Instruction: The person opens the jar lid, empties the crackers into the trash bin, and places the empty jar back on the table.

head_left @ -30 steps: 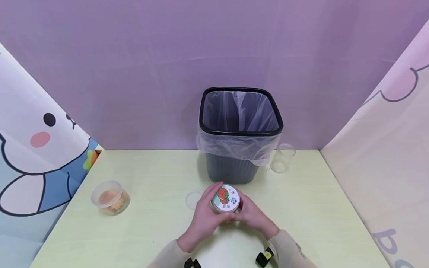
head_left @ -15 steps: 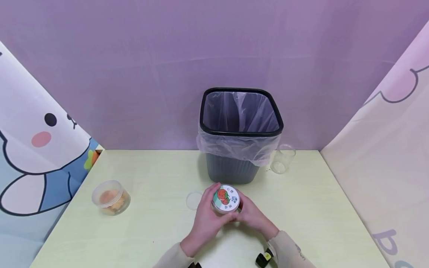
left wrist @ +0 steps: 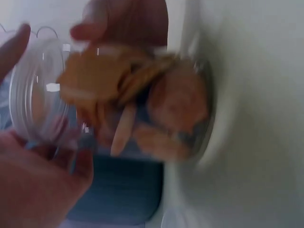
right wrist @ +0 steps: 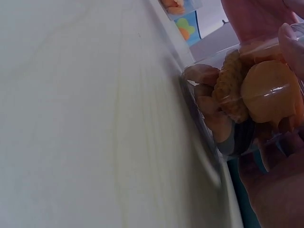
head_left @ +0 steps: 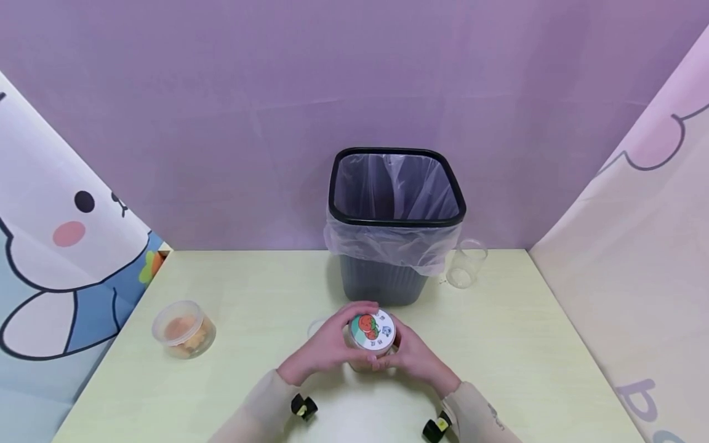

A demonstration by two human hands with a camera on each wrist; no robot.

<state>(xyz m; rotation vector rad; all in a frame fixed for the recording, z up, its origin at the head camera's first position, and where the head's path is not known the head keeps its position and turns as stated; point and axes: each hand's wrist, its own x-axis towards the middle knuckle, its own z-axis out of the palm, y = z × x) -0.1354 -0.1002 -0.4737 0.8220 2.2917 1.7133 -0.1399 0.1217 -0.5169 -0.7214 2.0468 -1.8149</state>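
A clear, round jar (head_left: 361,367) stands close over the table in front of the bin, with a white and green label on its lid (head_left: 376,335) showing red fruit. Through its wall in the right wrist view I see orange-brown snack-like pieces (right wrist: 270,90) and a dark piece. My left hand (head_left: 327,344) grips it from the left around lid height, fingers curving along the lid's far edge. From the right, my right hand (head_left: 418,357) holds the jar's body. Both thumbs meet at the near side. The left wrist view is blurred, with the left hand (left wrist: 42,183) at the threaded-looking upper end.
A grey bin (head_left: 382,280) with a black rim and a clear liner stands behind the hands. A clear tub (head_left: 188,338) with orange pieces sits at left. An uncovered clear cup (head_left: 465,267) is right of the bin. A thin clear disc (head_left: 313,327) lies partly behind the left hand.
My left wrist has swung out to the left, and its fingers now reach across the lid's far edge. Earlier the lid's label turned slightly. The right hand stays in place.
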